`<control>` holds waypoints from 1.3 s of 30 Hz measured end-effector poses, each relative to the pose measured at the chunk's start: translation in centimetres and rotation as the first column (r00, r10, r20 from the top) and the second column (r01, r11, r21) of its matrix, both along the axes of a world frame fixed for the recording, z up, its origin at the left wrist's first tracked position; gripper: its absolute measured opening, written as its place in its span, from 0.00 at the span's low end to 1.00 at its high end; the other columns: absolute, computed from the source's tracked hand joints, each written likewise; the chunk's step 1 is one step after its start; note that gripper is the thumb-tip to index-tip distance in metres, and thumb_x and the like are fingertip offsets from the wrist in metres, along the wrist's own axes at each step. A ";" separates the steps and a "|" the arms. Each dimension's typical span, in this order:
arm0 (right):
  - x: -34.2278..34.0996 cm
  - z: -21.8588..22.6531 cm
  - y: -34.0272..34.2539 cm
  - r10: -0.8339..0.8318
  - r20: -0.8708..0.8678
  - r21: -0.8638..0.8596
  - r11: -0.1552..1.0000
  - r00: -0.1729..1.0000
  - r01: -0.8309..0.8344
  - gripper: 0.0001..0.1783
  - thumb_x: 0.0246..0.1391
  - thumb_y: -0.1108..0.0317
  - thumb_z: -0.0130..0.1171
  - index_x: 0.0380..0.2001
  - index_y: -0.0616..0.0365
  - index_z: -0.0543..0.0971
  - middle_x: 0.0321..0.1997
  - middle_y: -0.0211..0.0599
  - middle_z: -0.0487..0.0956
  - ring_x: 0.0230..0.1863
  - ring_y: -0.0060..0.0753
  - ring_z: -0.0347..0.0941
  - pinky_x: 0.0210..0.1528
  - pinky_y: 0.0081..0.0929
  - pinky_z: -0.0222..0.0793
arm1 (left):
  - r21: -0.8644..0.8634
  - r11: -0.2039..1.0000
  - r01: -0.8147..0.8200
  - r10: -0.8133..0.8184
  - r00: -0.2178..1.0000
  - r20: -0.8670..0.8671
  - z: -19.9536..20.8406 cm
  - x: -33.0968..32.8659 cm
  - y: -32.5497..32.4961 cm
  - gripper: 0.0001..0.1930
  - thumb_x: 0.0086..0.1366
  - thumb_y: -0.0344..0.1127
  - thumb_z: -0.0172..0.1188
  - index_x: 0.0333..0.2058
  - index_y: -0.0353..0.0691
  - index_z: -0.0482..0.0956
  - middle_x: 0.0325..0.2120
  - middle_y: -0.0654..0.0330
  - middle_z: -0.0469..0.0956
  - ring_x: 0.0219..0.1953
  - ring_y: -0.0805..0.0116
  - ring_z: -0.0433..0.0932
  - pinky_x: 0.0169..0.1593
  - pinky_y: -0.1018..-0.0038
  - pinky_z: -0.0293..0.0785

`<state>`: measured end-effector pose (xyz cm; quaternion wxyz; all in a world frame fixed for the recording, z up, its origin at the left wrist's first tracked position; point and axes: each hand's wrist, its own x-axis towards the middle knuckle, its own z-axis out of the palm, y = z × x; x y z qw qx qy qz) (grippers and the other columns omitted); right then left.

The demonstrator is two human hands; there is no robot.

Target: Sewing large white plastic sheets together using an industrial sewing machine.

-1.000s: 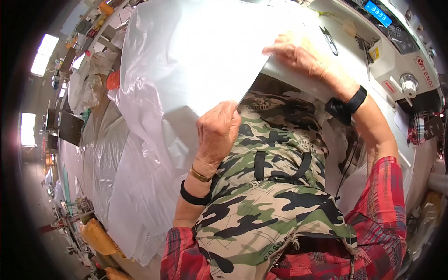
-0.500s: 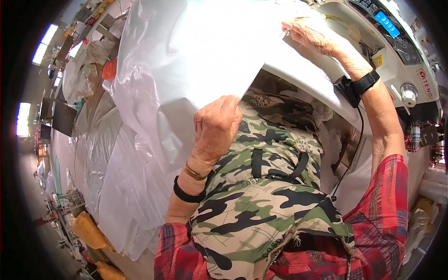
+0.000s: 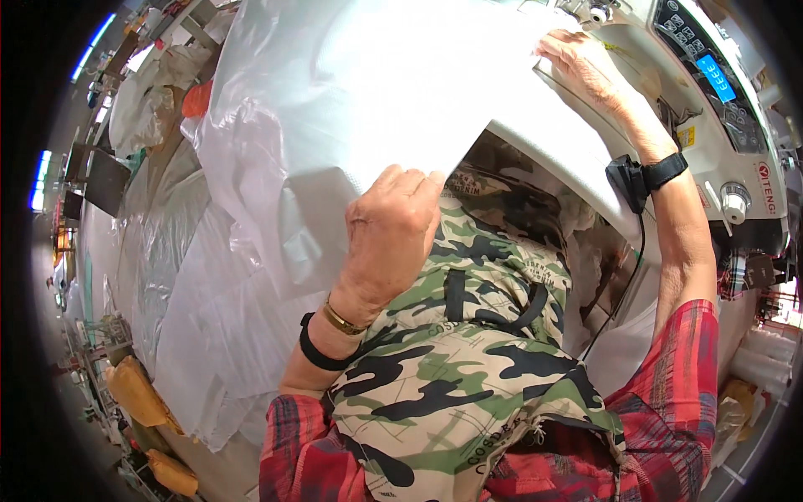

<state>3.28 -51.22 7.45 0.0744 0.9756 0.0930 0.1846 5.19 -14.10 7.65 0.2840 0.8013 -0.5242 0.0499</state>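
Observation:
A broad white translucent plastic sheet [image 3: 376,92] covers the upper middle and hangs down on the left in creased folds. My left hand [image 3: 391,230] is closed on the near edge of this sheet, just above my camouflage apron [image 3: 468,360]. At the upper right, my right hand [image 3: 590,71] has its fingers pinched together at the sheet's far right edge, beside the head of a white sewing machine [image 3: 757,222]. Bright glare hides the exact spot its fingertips hold. Between the hands, the sheet's right edge runs diagonally.
A lit blue display [image 3: 716,78] and a round knob [image 3: 735,203] sit on the machine. The pale worktable edge [image 3: 577,180] curves below my right arm. A black cable [image 3: 623,293] hangs from my right wrist. Crumpled clear bags [image 3: 146,121] and orange-yellow bundles [image 3: 138,393] lie left.
The whole view has shifted a little, so the machine sits lower and farther right. Both hands keep their grip on the sheet, with the right one slightly farther right in the picture.

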 end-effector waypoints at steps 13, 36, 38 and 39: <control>1.5 -0.4 0.5 0.054 0.037 0.048 0.997 0.998 -0.055 0.05 0.57 0.68 0.58 0.37 0.53 0.77 0.36 0.33 0.75 0.41 0.36 0.74 0.44 0.30 0.72 | -0.064 0.998 0.028 -0.038 0.987 -0.155 -1.9 -0.2 1.0 0.27 0.53 0.15 0.55 0.54 0.32 0.73 0.34 0.50 0.73 0.29 0.54 0.76 0.33 0.66 0.72; -0.8 -0.7 2.9 -0.010 0.019 0.068 0.998 1.000 0.009 0.14 0.59 0.71 0.55 0.48 0.51 0.79 0.49 0.35 0.78 0.50 0.41 0.74 0.52 0.33 0.72 | -0.420 0.903 -0.087 0.008 0.982 -0.186 -4.5 1.6 -1.5 0.04 0.56 0.26 0.66 0.30 0.36 0.81 0.21 0.58 0.72 0.20 0.63 0.71 0.24 0.70 0.66; -0.6 -0.6 2.5 0.009 0.001 0.070 0.998 1.000 -0.009 0.16 0.59 0.70 0.56 0.50 0.49 0.78 0.49 0.35 0.78 0.49 0.41 0.74 0.52 0.32 0.72 | -0.479 0.873 -0.092 0.008 0.985 -0.174 -4.0 1.8 -1.7 0.03 0.57 0.26 0.66 0.30 0.35 0.80 0.20 0.57 0.71 0.19 0.63 0.70 0.25 0.71 0.66; -0.7 -0.6 2.5 -0.007 -0.013 0.054 0.998 1.000 0.008 0.15 0.59 0.68 0.56 0.49 0.50 0.78 0.48 0.35 0.78 0.50 0.40 0.74 0.54 0.30 0.70 | -0.477 0.874 -0.090 0.008 0.985 -0.171 -3.8 1.8 -1.7 0.03 0.57 0.26 0.66 0.30 0.35 0.80 0.20 0.57 0.71 0.19 0.63 0.70 0.25 0.71 0.66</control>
